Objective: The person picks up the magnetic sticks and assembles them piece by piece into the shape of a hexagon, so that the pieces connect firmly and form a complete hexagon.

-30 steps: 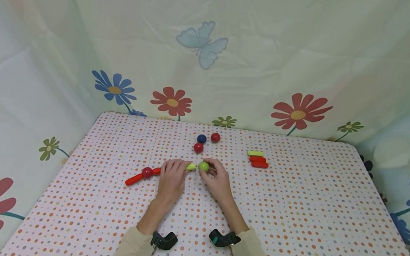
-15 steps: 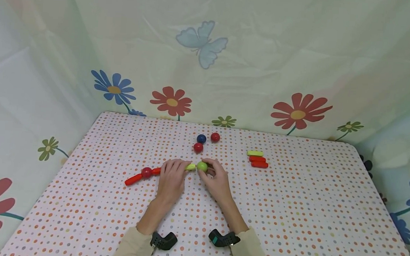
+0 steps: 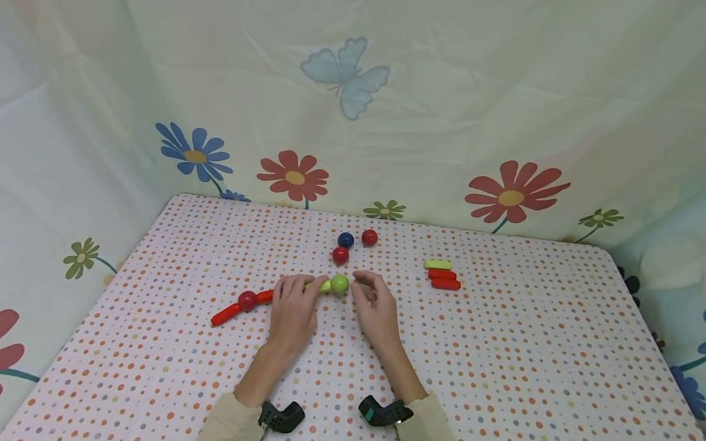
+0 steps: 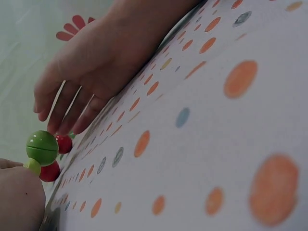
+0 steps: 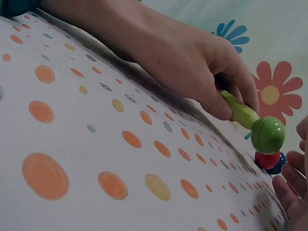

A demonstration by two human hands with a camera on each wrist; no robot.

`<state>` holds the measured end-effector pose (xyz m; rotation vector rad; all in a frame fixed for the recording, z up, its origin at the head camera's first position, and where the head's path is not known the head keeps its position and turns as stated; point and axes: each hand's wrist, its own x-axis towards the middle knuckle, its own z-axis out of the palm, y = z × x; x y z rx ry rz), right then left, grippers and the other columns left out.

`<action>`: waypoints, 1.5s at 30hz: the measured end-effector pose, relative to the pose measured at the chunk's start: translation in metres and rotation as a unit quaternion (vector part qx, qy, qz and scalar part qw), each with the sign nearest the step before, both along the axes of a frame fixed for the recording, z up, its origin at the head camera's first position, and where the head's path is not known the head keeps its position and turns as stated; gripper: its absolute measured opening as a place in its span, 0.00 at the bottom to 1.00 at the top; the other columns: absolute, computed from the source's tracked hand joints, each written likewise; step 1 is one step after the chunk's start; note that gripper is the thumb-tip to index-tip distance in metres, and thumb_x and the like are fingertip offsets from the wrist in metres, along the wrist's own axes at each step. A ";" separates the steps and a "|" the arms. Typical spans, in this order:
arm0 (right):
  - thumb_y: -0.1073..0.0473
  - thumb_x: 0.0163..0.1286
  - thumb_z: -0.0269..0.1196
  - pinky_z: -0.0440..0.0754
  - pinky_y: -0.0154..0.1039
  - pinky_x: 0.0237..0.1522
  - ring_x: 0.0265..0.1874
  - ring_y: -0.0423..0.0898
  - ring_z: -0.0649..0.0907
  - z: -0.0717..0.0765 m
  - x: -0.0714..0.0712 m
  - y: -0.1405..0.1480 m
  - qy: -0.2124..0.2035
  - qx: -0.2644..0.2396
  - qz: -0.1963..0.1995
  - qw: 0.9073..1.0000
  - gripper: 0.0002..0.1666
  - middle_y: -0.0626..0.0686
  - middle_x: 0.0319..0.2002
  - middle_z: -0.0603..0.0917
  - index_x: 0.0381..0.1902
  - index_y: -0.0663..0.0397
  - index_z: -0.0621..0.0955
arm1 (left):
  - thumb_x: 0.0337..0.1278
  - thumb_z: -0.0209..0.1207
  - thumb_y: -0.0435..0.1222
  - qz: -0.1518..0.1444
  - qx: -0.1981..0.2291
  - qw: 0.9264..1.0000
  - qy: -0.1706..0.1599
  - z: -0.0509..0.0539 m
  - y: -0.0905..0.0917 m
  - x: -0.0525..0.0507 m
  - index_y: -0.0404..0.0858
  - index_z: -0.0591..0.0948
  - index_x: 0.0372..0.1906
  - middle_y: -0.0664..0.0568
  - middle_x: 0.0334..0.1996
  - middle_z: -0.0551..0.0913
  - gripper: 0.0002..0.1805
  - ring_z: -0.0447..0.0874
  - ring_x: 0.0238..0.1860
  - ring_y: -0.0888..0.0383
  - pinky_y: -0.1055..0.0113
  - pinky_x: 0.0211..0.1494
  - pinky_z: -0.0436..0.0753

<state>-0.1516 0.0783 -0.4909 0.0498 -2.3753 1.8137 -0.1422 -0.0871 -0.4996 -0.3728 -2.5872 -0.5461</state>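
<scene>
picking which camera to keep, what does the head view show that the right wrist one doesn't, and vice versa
Only the head view: a loose yellow-green stick and two red sticks at right, the backdrop's butterfly, and the beige sleeves.

Only the right wrist view: the seam round the green ball and a bit of red, piece unclear, inside the left hand.

Both: the left hand gripping another yellow-green stick with that ball at its end, the blue ball, a loose red ball, and the right hand, only partly in the wrist view.
</scene>
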 end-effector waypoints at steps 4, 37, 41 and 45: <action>0.58 0.71 0.58 0.81 0.34 0.53 0.52 0.44 0.81 -0.001 -0.001 0.000 0.001 0.008 -0.022 1.000 0.16 0.52 0.52 0.82 0.55 0.53 0.77 | 0.61 0.58 0.30 0.002 -0.001 1.000 -0.008 0.000 0.000 0.000 0.45 0.78 0.56 0.50 0.48 0.81 0.18 0.76 0.55 0.51 0.48 0.71 0.67; 0.67 0.67 0.57 0.79 0.39 0.48 0.49 0.50 0.79 -0.001 -0.007 0.071 0.143 0.103 -0.103 0.979 0.17 0.57 0.50 0.81 0.54 0.62 0.76 | 0.52 0.61 0.62 0.041 -0.024 0.998 -0.030 -0.002 0.006 0.001 0.49 0.80 0.56 0.49 0.40 0.81 0.30 0.77 0.48 0.48 0.36 0.71 0.56; 0.66 0.68 0.57 0.75 0.36 0.48 0.50 0.52 0.78 -0.001 -0.006 0.110 0.139 0.125 -0.171 0.967 0.18 0.60 0.51 0.80 0.55 0.63 0.76 | 0.53 0.62 0.59 0.029 -0.026 0.999 -0.013 -0.002 0.006 0.001 0.49 0.83 0.50 0.50 0.39 0.82 0.25 0.79 0.46 0.49 0.36 0.71 0.58; 0.65 0.69 0.56 0.72 0.34 0.50 0.53 0.52 0.76 -0.001 -0.006 0.136 0.118 0.133 -0.225 0.958 0.18 0.60 0.53 0.79 0.56 0.63 0.75 | 0.54 0.64 0.53 0.007 -0.020 1.000 0.014 -0.002 0.003 0.001 0.44 0.84 0.45 0.51 0.41 0.85 0.20 0.81 0.48 0.51 0.41 0.72 0.61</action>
